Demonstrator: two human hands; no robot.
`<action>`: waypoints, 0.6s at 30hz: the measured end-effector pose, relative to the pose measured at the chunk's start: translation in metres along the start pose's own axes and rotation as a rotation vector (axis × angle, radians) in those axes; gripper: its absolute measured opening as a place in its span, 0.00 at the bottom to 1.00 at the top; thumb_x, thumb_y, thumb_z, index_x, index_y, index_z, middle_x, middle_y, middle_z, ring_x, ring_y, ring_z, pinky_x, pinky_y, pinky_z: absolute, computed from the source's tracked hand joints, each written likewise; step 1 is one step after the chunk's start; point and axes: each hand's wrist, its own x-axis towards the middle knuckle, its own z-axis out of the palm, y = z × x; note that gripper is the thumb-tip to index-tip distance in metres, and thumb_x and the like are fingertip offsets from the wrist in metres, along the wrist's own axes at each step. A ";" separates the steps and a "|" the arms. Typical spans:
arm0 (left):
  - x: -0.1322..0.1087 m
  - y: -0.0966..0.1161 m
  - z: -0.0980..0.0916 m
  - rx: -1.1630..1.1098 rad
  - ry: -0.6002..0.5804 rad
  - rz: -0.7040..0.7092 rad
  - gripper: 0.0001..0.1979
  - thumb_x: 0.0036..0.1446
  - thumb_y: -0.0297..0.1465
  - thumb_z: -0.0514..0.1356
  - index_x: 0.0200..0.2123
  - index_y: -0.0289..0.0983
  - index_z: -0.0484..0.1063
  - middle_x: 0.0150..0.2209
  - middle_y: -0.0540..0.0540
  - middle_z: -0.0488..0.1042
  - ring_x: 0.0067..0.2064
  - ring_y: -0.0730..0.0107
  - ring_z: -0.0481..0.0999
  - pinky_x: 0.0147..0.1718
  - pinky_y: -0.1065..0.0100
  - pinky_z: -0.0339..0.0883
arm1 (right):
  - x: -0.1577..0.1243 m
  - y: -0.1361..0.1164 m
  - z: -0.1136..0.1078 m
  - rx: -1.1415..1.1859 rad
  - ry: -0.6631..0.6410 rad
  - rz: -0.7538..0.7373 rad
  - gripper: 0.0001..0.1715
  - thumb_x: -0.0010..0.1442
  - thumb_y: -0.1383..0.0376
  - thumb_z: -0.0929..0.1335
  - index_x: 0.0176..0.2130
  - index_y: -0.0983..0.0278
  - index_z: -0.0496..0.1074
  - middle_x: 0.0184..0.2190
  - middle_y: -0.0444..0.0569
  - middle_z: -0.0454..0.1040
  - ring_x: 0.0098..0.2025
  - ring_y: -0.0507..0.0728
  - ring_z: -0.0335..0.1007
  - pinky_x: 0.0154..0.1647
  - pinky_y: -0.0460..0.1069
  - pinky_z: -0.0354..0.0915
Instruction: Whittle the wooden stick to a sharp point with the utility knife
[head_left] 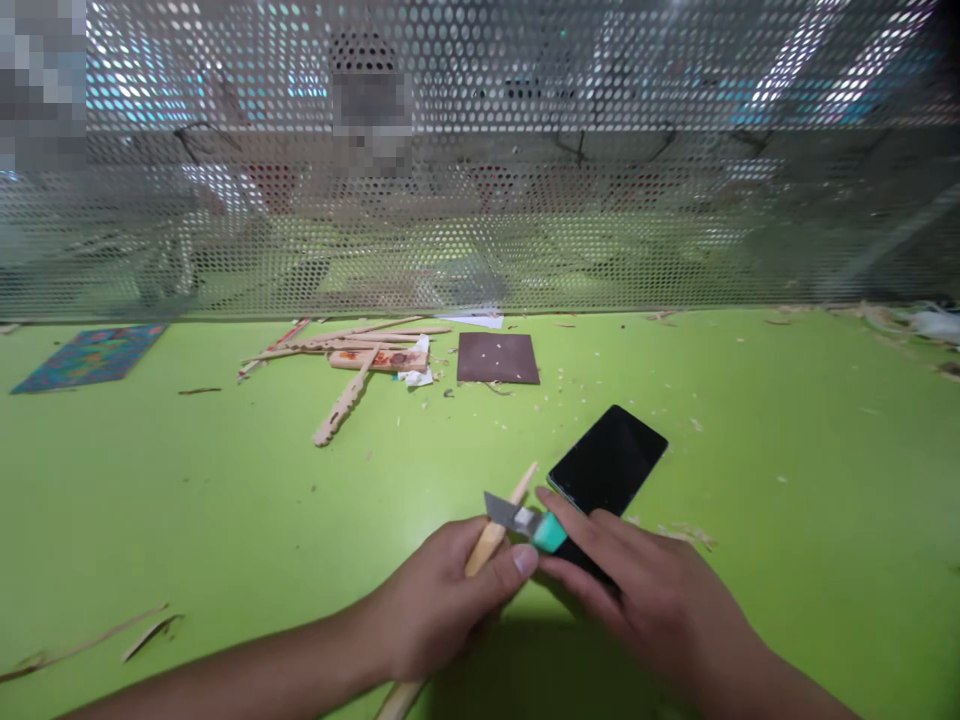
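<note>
My left hand (439, 605) is closed round a pale wooden stick (495, 530) that points up and away over the green table (225, 480). My right hand (637, 590) grips a utility knife with a teal handle (547, 530). Its grey blade rests against the stick just above my left thumb. A black phone (607, 460) lies face up right behind both hands, partly under my right fingers.
Several wooden sticks and carved strips (352, 360) lie at the back centre beside a brown square sheet (498, 357). A colourful card (90, 355) sits far left. Wood shavings dot the table. A perforated metal screen (480, 200) closes off the back.
</note>
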 end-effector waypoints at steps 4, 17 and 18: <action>0.001 0.001 -0.002 0.003 -0.011 0.016 0.21 0.65 0.50 0.62 0.35 0.38 0.65 0.25 0.56 0.59 0.24 0.76 0.55 0.21 0.72 0.49 | -0.002 0.009 -0.001 0.038 -0.058 0.111 0.28 0.77 0.53 0.58 0.66 0.64 0.67 0.38 0.52 0.83 0.29 0.59 0.81 0.25 0.51 0.75; 0.004 0.006 -0.004 -0.008 -0.025 0.087 0.18 0.64 0.46 0.65 0.40 0.35 0.72 0.31 0.52 0.65 0.33 0.72 0.61 0.32 0.71 0.56 | 0.002 -0.004 -0.002 0.500 -0.212 0.018 0.25 0.75 0.58 0.63 0.66 0.63 0.68 0.49 0.56 0.83 0.45 0.61 0.83 0.44 0.54 0.78; 0.004 0.004 -0.003 -0.004 -0.021 0.094 0.18 0.64 0.46 0.65 0.39 0.35 0.72 0.31 0.52 0.64 0.32 0.73 0.60 0.32 0.72 0.55 | 0.000 -0.005 0.000 0.473 -0.188 0.017 0.25 0.75 0.58 0.62 0.66 0.64 0.69 0.48 0.57 0.83 0.45 0.62 0.83 0.43 0.54 0.78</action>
